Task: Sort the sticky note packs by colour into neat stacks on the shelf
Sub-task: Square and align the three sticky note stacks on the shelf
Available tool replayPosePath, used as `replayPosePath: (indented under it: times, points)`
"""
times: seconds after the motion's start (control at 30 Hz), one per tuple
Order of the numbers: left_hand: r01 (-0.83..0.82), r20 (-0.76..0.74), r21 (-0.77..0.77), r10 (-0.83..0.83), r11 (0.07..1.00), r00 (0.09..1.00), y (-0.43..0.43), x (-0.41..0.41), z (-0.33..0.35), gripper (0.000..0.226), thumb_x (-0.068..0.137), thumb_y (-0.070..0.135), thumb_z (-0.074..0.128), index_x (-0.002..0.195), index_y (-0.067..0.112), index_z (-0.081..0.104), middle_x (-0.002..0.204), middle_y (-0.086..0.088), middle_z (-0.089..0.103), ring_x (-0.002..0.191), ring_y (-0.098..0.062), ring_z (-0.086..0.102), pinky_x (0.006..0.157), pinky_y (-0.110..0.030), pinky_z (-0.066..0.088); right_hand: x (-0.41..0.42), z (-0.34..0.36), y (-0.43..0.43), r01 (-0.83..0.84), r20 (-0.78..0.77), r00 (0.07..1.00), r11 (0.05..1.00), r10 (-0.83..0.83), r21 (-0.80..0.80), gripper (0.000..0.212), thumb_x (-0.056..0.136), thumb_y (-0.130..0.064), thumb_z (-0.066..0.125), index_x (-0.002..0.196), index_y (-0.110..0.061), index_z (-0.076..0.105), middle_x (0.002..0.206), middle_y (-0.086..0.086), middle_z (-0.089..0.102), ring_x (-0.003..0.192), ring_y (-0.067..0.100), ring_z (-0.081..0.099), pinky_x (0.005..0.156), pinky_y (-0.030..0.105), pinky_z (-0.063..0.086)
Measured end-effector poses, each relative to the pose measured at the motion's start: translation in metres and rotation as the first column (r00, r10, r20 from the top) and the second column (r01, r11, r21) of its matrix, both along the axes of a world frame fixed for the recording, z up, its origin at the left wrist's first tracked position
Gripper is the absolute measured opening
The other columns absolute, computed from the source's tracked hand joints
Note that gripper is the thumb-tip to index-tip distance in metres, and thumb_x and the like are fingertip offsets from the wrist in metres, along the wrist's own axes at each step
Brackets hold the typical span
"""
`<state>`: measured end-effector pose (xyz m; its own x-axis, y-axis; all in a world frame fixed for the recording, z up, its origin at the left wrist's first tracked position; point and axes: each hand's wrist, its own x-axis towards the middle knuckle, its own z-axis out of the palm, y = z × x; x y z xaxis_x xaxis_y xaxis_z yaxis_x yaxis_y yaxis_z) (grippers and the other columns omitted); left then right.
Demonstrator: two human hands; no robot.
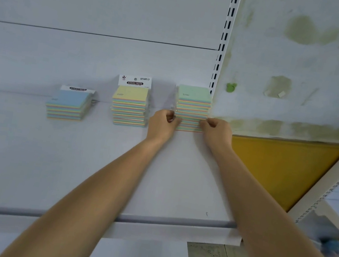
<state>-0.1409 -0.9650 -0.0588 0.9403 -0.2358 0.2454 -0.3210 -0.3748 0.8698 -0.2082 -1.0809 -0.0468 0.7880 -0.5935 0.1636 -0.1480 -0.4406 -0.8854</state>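
Left fingers (171, 118): curled in tight and pinching the left side of the green-top stack, low down.
Right fingers (208, 124): curled in tight too, pinching the right side of the same stack.
Left hand (163, 125): on the shelf just beside the stack, arm stretched out long.
Right hand (217, 133): on the other side, so the stack sits between both hands.
Green-top stack (193, 106): tall pile of packs at the back of the shelf, close to the slotted post (225, 36). Its bottom packs are partly hidden by the hands. Tiny print on top is too small to read.
Yellow-top stack (130, 106): in the middle, near the left hand but apart from it. Its white card says "STICKY NOTE". The small words and logo are too tiny to read.
Blue-top stack (68, 105): far left, shorter. Its card also says "STICKY NOTE", a bit blurry.
Shelf (46, 163): white and flat, holding all three stacks.
Wall (309, 62): stained green.
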Motion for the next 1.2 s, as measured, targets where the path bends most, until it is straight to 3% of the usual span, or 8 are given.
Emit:
replayPosePath:
  times: [0.07,0.13,0.23,0.4,0.67,0.8,0.93,1.2]
  points:
    - [0.003,-0.006,-0.004,-0.003,1.0,1.0,0.001,0.0,0.0,0.027,0.084,0.014,0.062,0.101,-0.006,0.067,0.104,-0.022,0.071,0.098,-0.032,0.067,0.086,-0.035,0.049,0.001,0.0,-0.001,0.005,0.002,1.0,1.0,-0.005,0.023,0.024,0.09,-0.017,0.051,0.105,-0.007,0.067,0.108,0.012,0.069,0.099,0.024,0.061,0.06,0.023,0.036]
    - [-0.002,0.003,-0.002,0.002,1.0,1.0,0.001,-0.001,-0.001,0.027,0.083,0.014,0.062,0.102,-0.005,0.066,0.104,-0.02,0.071,0.098,-0.031,0.066,0.086,-0.034,0.049,0.0,-0.002,0.001,0.011,0.003,1.0,1.0,-0.011,0.013,0.027,0.091,-0.019,0.051,0.113,-0.007,0.063,0.113,0.01,0.067,0.103,0.023,0.06,0.067,0.022,0.038]
    - [-0.038,0.004,-0.044,0.038,0.998,0.999,0.001,-0.003,0.0,0.03,0.084,0.014,0.063,0.107,-0.005,0.062,0.111,-0.018,0.067,0.104,-0.028,0.064,0.083,-0.024,0.044,-0.002,-0.003,0.004,0.027,0.05,0.998,0.999,-0.026,-0.032,0.037,0.092,-0.021,0.049,0.128,-0.01,0.051,0.124,0.007,0.06,0.113,0.022,0.056,0.08,0.024,0.037]
    - [-0.065,0.029,-0.147,0.069,0.987,0.997,0.0,-0.005,0.002,0.034,0.086,0.014,0.062,0.114,-0.003,0.057,0.116,-0.016,0.064,0.108,-0.025,0.062,0.072,-0.009,0.041,-0.002,0.0,0.005,0.05,0.113,0.992,0.999,-0.05,0.008,0.031,0.093,-0.015,0.047,0.121,-0.009,0.058,0.12,0.007,0.064,0.107,0.017,0.058,0.081,0.02,0.038]
    - [-0.062,-0.013,-0.171,0.061,0.983,0.998,0.0,-0.002,0.004,0.028,0.085,0.015,0.063,0.107,-0.003,0.062,0.111,-0.018,0.067,0.103,-0.024,0.063,0.078,-0.021,0.05,0.004,0.0,0.001,0.078,0.06,0.995,0.99,-0.085,0.117,0.032,0.092,-0.018,0.049,0.121,-0.009,0.058,0.12,0.007,0.064,0.107,0.018,0.059,0.081,0.023,0.04]
    - [-0.024,-0.08,-0.178,0.01,0.984,0.997,0.004,-0.001,0.006,0.038,0.078,0.008,0.069,0.113,-0.002,0.057,0.117,-0.018,0.064,0.105,-0.03,0.063,0.094,-0.044,0.051,0.009,0.009,0.003,0.099,0.0,0.995,0.984,-0.1,0.15,0.033,0.09,-0.016,0.046,0.12,-0.009,0.058,0.116,0.008,0.065,0.087,0.016,0.052,0.057,0.022,0.037]
    - [0.018,-0.02,-0.084,-0.019,0.996,1.0,0.003,0.0,0.002,0.045,0.077,0.001,0.068,0.119,-0.002,0.054,0.121,-0.016,0.062,0.106,-0.029,0.063,0.088,-0.027,0.046,0.009,0.004,0.014,0.125,0.013,0.992,0.981,-0.128,0.148,0.03,0.088,-0.017,0.046,0.113,-0.011,0.061,0.102,0.006,0.065,0.084,0.018,0.054,0.069,0.024,0.039]
    - [-0.007,0.065,-0.037,0.009,0.999,0.998,0.001,0.002,-0.001,0.033,0.075,0.002,0.069,0.107,-0.003,0.064,0.112,-0.017,0.067,0.101,-0.028,0.065,0.083,-0.024,0.046,0.005,-0.002,0.007,0.048,0.011,0.999,0.999,-0.049,0.02,0.031,0.088,-0.005,0.048,0.113,-0.012,0.065,0.114,0.004,0.068,0.098,0.018,0.06,0.076,0.023,0.039]
